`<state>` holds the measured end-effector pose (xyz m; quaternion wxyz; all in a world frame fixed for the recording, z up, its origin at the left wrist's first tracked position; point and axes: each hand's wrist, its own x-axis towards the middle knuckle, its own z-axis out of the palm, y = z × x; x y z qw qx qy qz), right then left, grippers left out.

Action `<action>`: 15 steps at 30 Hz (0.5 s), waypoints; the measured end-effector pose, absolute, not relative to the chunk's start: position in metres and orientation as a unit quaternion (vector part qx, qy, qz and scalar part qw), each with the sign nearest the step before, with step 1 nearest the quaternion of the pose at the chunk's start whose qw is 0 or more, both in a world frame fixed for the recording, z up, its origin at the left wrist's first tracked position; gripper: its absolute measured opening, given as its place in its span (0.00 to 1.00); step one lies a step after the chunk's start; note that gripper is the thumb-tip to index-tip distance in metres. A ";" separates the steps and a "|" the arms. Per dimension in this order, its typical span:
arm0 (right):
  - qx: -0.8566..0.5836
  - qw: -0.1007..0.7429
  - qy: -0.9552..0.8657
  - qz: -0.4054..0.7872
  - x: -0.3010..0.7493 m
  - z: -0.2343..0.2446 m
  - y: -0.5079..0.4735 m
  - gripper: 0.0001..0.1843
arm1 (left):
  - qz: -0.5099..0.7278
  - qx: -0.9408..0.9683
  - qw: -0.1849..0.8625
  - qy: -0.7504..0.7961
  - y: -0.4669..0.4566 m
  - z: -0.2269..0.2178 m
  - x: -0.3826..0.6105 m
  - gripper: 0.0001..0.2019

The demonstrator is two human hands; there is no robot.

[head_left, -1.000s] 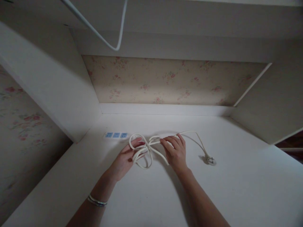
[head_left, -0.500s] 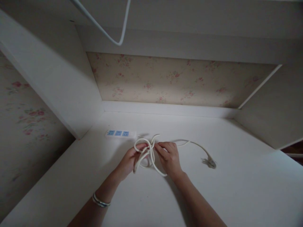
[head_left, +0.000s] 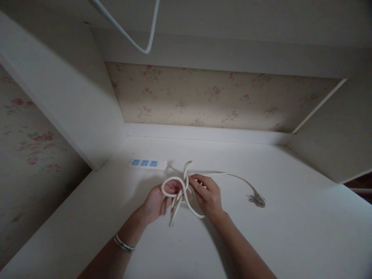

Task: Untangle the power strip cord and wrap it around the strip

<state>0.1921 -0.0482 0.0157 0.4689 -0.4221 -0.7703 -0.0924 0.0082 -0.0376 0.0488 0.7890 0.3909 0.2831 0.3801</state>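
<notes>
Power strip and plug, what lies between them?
In the head view, the looped cord and the right hand come between the power strip and the plug; a thin strand runs to the plug.

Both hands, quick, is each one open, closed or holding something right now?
Left hand: partly curled, holding the looped white cord.
Right hand: fingers closed on the same cord, beside the left hand.

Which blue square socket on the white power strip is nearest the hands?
The rightmost blue square socket, nearest the left hand; the middle one and leftmost one lie farther left on the white power strip.
</notes>
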 end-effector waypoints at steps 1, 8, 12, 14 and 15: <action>-0.412 0.464 -0.778 -0.096 0.191 0.015 -0.049 0.16 | 0.389 0.384 0.789 0.282 -0.037 0.048 0.008 0.10; -0.389 0.448 -0.800 -0.090 0.186 0.017 -0.053 0.20 | 0.361 0.511 0.715 0.313 -0.037 0.039 0.001 0.12; -0.406 0.452 -0.793 -0.036 0.185 0.017 -0.053 0.24 | 0.374 0.546 0.662 0.353 -0.035 0.043 -0.001 0.10; -0.409 0.478 -0.777 0.015 0.181 0.020 -0.054 0.24 | 0.386 0.561 0.638 0.361 -0.034 0.045 -0.001 0.11; -0.413 0.500 -0.760 0.038 0.179 0.021 -0.054 0.23 | 0.391 0.565 0.629 0.364 -0.034 0.045 -0.001 0.11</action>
